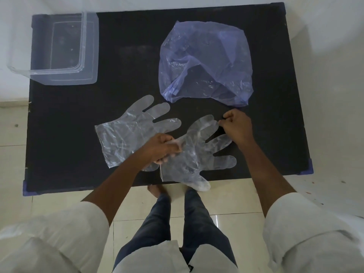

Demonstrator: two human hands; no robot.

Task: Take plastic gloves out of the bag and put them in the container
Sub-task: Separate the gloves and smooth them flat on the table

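Observation:
Two clear plastic gloves lie on the black table [65, 134]. The left glove [130, 127] lies flat, fingers pointing up and right. The right glove [199, 154] lies near the table's front edge, its thumb hanging over the edge. My left hand [165, 148] is closed on the cuff side of the right glove. My right hand [237, 127] pinches the tip of that glove's top finger. A crumpled blue-purple plastic bag [204, 62] lies behind the gloves at the right. A clear plastic container [86, 56] stands at the back left corner, with nothing inside.
The container overhangs the table's left edge. Below the front edge I see my legs in dark trousers and a bare foot [155, 191] on the tiled floor [45, 200].

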